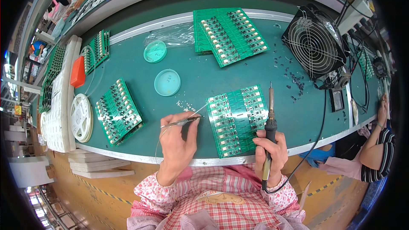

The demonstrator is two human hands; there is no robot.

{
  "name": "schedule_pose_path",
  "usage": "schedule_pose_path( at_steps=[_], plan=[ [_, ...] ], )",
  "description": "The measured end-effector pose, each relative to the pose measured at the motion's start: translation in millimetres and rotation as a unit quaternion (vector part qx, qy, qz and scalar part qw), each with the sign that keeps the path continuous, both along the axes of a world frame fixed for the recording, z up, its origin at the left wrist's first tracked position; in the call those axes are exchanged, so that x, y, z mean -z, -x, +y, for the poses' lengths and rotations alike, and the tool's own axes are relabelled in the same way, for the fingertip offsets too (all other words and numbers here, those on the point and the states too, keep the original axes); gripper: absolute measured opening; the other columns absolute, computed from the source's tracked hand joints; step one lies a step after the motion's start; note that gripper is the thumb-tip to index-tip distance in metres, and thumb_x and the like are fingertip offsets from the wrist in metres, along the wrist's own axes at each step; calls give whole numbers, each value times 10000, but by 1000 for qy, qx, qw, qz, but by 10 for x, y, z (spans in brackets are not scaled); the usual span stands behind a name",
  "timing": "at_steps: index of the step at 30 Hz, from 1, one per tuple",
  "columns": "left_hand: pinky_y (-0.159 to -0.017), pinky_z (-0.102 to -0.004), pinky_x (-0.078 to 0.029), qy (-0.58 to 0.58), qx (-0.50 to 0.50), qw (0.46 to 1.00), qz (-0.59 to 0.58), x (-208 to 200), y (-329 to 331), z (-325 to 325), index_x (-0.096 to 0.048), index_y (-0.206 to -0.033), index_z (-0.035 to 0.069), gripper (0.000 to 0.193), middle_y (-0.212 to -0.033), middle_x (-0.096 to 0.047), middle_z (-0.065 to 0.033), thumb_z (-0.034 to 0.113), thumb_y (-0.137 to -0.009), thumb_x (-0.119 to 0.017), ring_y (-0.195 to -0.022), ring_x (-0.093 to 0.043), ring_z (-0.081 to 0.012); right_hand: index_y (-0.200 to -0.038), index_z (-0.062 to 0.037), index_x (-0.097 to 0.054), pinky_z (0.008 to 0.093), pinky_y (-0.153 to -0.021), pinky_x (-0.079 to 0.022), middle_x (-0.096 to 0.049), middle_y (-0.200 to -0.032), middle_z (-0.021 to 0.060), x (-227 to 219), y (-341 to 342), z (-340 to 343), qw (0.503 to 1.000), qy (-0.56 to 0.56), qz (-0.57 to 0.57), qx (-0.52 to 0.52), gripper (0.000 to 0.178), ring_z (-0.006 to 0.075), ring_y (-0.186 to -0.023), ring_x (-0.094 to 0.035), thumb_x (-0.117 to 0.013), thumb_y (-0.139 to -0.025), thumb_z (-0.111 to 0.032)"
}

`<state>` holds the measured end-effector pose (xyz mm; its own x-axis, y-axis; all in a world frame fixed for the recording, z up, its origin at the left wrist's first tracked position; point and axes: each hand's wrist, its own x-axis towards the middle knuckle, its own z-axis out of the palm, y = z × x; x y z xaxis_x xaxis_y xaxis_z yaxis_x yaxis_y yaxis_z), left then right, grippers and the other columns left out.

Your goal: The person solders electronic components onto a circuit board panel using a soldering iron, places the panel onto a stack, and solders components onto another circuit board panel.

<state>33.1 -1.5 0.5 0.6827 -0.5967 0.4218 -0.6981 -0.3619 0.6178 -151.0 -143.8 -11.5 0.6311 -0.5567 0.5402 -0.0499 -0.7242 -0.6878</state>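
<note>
A green circuit board [232, 121] with rows of small white and black components lies before me near the table's front edge. My left hand [177, 145], beside the board's left edge, is closed on metal tweezers [181, 122]. A thin wire [201, 110], apparently solder, also runs through these fingers; its end reaches the board's left edge. My right hand [272, 151] grips a soldering iron [270, 123] at the board's right edge, its tip pointing away from me. Tiny white parts [185, 106] are scattered just beyond my left hand.
Stacked boards stand at the left [119, 113] and far middle [234, 36]. Two round turquoise dishes [167, 82] [155, 51] lie beyond my left hand. A black fan [315, 40] stands far right, near dark scattered bits [296, 81]. A white reel [81, 117] is at left. The iron's cord [317, 138] loops right.
</note>
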Motion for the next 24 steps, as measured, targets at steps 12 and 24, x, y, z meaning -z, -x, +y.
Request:
schedule_pose_path(
  at_steps=[12, 24],
  plan=[
    [-803, -349, -520, -5, 66, 996, 61, 17, 119, -108, -714, -990, 19, 143, -1013, -705, -114, -26, -857, -692, -902, -671, -271, -1059, -82, -681, 403, -777, -530, -663, -1029, 120, -9, -3, -6, 1000, -6, -2, 0, 225, 306, -916, -633, -728, -841, -46],
    [-812, -367, -509, 0, 81, 996, 33, 41, 110, -129, -692, -1002, 26, 174, -1002, -714, -108, -33, -838, -694, -913, -655, -287, -1064, -81, -682, 407, -798, -531, -662, -1032, 119, -8, -3, -15, 1000, -6, -1, -6, 229, 305, -920, -632, -729, -842, -49]
  ],
)
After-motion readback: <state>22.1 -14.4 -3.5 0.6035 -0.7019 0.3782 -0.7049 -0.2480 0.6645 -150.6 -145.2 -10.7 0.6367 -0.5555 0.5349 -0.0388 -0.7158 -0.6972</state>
